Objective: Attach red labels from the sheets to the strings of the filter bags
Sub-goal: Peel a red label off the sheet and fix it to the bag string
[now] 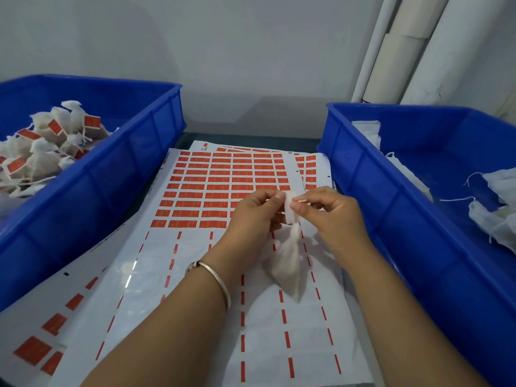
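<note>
Both hands meet above the middle of the top label sheet (223, 185), fingers curled in and pinching. The left hand (252, 216) holds its thumb and forefinger tips closed on a small white folded label (290, 208), seen from its pale back side. The right hand (332, 216) pinches the same label from the other side, its fingertips (296, 205) nearly touching those of the left. A white filter bag (289, 263) hangs below the label, gathered at the neck just under the fingers, its body blurred and tilted over the sheet. Whether the string lies inside the fold cannot be told.

Both forearms reach in from the near edge, converging toward the label. A silver bangle (215, 277) circles the left wrist.

The sheet still carries rows of red labels on its far half, while the near half shows only red dashes. More sheets lie under it on the worktop. A blue bin at the left (125, 163) holds labelled bags (42, 146); a blue bin at the right (391, 196) holds plain bags (497, 208).
</note>
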Motion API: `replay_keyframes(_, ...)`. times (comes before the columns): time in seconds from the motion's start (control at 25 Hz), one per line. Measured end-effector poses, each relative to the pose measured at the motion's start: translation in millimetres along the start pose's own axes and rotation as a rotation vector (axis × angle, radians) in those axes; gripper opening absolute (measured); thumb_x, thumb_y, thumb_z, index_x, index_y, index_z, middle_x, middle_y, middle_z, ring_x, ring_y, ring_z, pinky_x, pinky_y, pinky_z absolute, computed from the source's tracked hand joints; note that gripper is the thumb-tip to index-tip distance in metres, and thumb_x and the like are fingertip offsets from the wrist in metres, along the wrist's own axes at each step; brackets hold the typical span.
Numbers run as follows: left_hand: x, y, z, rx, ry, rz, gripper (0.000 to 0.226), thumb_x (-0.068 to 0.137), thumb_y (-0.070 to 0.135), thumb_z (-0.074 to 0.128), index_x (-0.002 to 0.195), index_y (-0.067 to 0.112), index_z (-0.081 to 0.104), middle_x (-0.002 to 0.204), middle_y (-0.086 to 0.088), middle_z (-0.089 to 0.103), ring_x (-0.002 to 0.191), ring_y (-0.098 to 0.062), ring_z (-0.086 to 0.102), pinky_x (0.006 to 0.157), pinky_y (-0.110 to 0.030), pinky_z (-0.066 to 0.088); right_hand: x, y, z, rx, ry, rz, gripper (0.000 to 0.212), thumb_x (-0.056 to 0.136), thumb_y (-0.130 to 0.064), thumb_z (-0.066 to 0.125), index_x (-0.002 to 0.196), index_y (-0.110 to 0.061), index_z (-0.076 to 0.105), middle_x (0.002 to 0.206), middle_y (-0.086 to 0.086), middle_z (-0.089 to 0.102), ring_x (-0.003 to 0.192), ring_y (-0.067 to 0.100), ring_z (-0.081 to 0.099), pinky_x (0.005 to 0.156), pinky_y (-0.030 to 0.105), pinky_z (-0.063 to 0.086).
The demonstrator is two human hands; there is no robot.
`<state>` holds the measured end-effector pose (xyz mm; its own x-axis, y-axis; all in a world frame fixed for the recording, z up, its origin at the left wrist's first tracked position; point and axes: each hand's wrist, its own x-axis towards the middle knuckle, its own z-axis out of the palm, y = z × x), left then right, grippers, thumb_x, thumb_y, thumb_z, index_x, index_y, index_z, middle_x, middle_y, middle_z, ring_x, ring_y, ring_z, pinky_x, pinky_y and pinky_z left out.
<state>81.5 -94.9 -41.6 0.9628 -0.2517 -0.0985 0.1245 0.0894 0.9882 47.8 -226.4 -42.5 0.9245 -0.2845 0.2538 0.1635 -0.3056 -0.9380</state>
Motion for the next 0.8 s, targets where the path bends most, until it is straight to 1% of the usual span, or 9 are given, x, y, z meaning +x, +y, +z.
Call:
replay_keyframes(0.12,0.3,-0.5,2.6,-0.05,0.001,-0.037,0.013,0.092,0.025,0.055,0.089,0.02,0.067,0.087,-0.002,0.07,0.081,-0.021,0.066,0.07,-0.027,0.054,0.0,4.0,-1.8,0.059,0.008,0.08,0.011,0.081,-0.024,0.071,0.086,-0.033,0.067,0.092,-0.023,0.067,0.083,0.002,0.066,0.068,0.012,0.053)
replay_keyframes(0.16,0.7,-1.2,2.9,-0.056,0.018,-0.042,0.012,0.091,0.026,0.056,0.088,0.02,0.067,0.085,-0.002,0.069,0.081,-0.021,0.065,0.071,-0.027,0.055,-0.2,4.2,-2.0,0.088,0.009,0.097,0.011,0.081,-0.023,0.071,0.086,-0.033,0.067,0.09,-0.025,0.067,0.081,0.0,0.066,0.065,0.011,0.053)
replay_keyframes(0.24,2.4,-2.8,2.5,-0.013,0.069,-0.034,0.014,0.092,0.028,0.055,0.085,0.023,0.067,0.075,0.003,0.067,0.075,-0.017,0.063,0.066,-0.022,0.054,0.0,4.5,-2.0,0.141,0.017,0.118,0.01,0.082,-0.024,0.071,0.088,-0.031,0.067,0.086,-0.026,0.068,0.081,-0.006,0.065,0.061,0.008,0.052)
replay_keyframes(0.28,3.3,-3.5,2.3,0.013,0.095,-0.027,0.016,0.092,0.03,0.055,0.083,0.024,0.067,0.071,0.006,0.065,0.073,-0.015,0.061,0.062,-0.02,0.051,0.4,4.6,-1.9,0.157,0.022,0.126,0.01,0.082,-0.024,0.07,0.089,-0.031,0.067,0.086,-0.026,0.068,0.082,-0.007,0.065,0.061,0.008,0.052)
replay_keyframes(0.36,5.0,-4.5,1.8,-0.001,0.145,-0.03,0.017,0.093,0.029,0.054,0.082,0.026,0.067,0.071,0.007,0.065,0.072,-0.013,0.06,0.06,-0.019,0.049,0.9,4.5,-2.3,0.168,0.029,0.134,0.008,0.083,-0.026,0.069,0.088,-0.031,0.067,0.086,-0.027,0.068,0.083,-0.005,0.065,0.065,0.011,0.054)
replay_keyframes(0.48,6.1,-3.5,1.0,-0.128,0.187,-0.079,0.02,0.093,0.022,0.053,0.08,0.022,0.068,0.07,0.004,0.069,0.07,-0.013,0.062,0.061,-0.02,0.051,0.3,4.3,-3.3,0.179,0.034,0.129,0.007,0.083,-0.026,0.069,0.084,-0.033,0.067,0.084,-0.027,0.069,0.083,-0.002,0.067,0.067,0.013,0.055)
replay_keyframes(0.56,6.3,-2.8,1.1,-0.177,0.172,-0.102,0.02,0.093,0.02,0.054,0.08,0.018,0.068,0.068,0.003,0.07,0.067,-0.013,0.066,0.06,-0.02,0.052,0.5,4.5,-3.9,0.175,0.04,0.116,0.01,0.083,-0.023,0.07,0.083,-0.032,0.067,0.081,-0.028,0.069,0.082,-0.001,0.067,0.066,0.012,0.054)
replay_keyframes(0.68,5.0,-2.1,1.8,-0.19,0.13,-0.134,0.019,0.094,0.018,0.054,0.082,0.013,0.068,0.068,0.0,0.072,0.064,-0.013,0.07,0.059,-0.02,0.054,1.9,3.7,-4.4,0.133,0.03,0.078,0.012,0.081,-0.022,0.072,0.078,-0.032,0.066,0.076,-0.032,0.067,0.08,-0.006,0.065,0.064,0.009,0.053)
replay_keyframes(0.8,4.4,-1.0,2.4,-0.219,0.078,-0.169,0.021,0.095,0.015,0.051,0.084,0.009,0.067,0.072,-0.003,0.073,0.069,-0.015,0.071,0.058,-0.021,0.054,2.7,3.5,-4.9,0.126,0.043,0.058,0.01,0.08,-0.022,0.073,0.078,-0.03,0.067,0.077,-0.031,0.068,0.077,-0.005,0.065,0.064,0.009,0.053)
